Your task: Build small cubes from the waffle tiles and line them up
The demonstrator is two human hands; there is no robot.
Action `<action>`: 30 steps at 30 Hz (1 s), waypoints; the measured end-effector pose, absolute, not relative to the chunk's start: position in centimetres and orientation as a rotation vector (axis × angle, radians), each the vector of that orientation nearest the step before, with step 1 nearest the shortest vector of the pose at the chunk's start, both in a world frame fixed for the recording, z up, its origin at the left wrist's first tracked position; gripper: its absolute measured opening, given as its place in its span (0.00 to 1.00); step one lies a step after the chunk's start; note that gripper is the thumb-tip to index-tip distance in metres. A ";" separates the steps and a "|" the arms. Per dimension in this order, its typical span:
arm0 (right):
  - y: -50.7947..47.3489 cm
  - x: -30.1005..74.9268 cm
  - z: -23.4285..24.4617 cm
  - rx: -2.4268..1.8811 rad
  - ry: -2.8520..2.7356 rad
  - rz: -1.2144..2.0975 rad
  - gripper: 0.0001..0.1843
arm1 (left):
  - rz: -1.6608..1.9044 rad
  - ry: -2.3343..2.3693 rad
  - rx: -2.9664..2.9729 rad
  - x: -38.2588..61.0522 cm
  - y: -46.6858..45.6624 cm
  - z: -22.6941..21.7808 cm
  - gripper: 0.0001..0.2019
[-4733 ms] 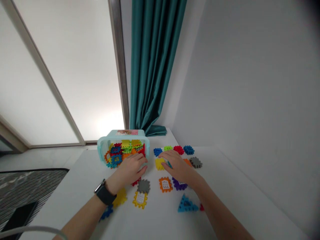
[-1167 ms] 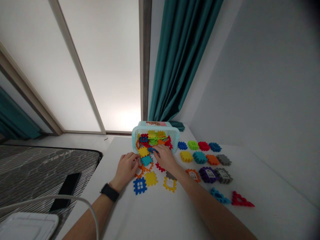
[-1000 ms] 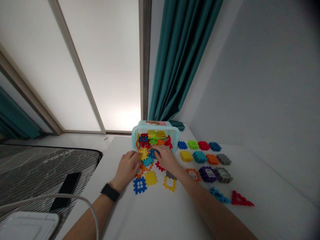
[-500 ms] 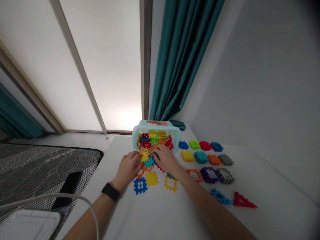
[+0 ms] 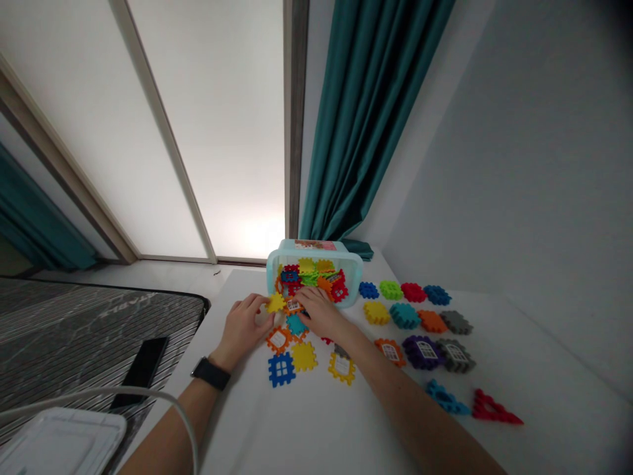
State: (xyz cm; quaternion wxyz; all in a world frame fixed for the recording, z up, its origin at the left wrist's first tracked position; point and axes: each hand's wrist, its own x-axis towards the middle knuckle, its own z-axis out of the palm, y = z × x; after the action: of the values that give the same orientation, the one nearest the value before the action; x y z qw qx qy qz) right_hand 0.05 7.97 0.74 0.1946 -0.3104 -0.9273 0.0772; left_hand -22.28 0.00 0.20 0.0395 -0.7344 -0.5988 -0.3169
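My left hand (image 5: 243,331), with a dark watch on its wrist, pinches a yellow toothed building tile (image 5: 275,303) by its edge, left of the tub's mouth. My right hand (image 5: 321,315) reaches into the loose tiles at the mouth, fingers curled down; what they grip is mostly hidden. An orange window tile (image 5: 293,305) lies beside its fingertips, and a teal tile (image 5: 295,324) just below. The light-blue tub (image 5: 359,272) lies on its side, full of mixed tiles. Nearer me lie a blue window tile (image 5: 281,369), a yellow tile (image 5: 304,356) and a yellow-framed tile (image 5: 342,368).
Stacks of tiles sorted by colour stand in rows on the right, among them a purple stack (image 5: 421,351) and a teal stack (image 5: 404,315). Red triangles (image 5: 494,408) lie nearest. A black phone (image 5: 141,371), white lid (image 5: 62,439) and pale cable (image 5: 163,394) are left.
My left hand has drawn the yellow tile off the pile, leftward, uncovering the orange window tile. My right hand stays over the tiles at the tub's mouth. The view has shifted slightly.
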 end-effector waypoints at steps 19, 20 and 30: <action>4.3 3.6 1.4 -0.873 -2.261 0.017 0.17 | -0.916 -1.744 -2.553 -19.6 -0.6 -0.7 0.13; 4.1 3.6 1.3 -0.874 -2.249 0.005 0.17 | -0.919 -1.733 -2.566 -19.5 -0.7 -0.7 0.13; 1.6 2.6 1.7 -0.814 -2.163 -0.062 0.12 | -1.841 -1.811 -2.618 -17.8 -1.5 1.2 0.10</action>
State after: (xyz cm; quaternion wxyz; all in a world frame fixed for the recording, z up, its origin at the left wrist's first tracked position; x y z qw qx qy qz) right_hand 2.64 1.61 1.71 0.4029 -0.3223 -0.8563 -0.0246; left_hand -17.78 -1.46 1.24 -0.2648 -0.6866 -0.4750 -0.4826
